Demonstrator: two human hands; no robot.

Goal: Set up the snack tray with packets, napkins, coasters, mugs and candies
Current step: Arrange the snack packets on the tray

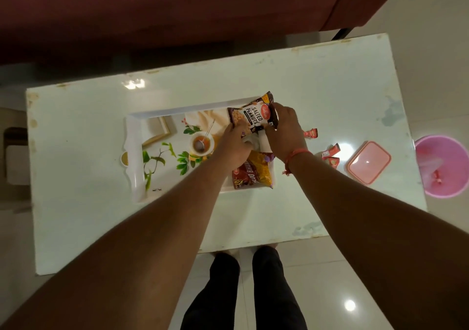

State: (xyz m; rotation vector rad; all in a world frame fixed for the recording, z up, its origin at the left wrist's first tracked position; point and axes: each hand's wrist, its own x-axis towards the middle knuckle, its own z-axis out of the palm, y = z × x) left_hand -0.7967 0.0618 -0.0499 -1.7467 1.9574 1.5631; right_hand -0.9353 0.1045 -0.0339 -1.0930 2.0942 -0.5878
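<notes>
On rectangular tray (137, 177) | both hands (234, 141) (286, 129) grip glossy peanut packet (250, 117)

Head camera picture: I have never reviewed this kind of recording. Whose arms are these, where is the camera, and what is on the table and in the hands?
There is no robot: a person wears one wide-angle camera on the head, looking down past their own arms and legs. The left hand and right hand together hold a salted peanuts packet over the right end of a white printed tray. A second snack packet already lies in the tray, nearer the person. The tray sits on a white table. Right of the tray, on the table, lie small red candies and a pink lidded box. A pink bin stands on the floor beyond the table's right edge.
</notes>
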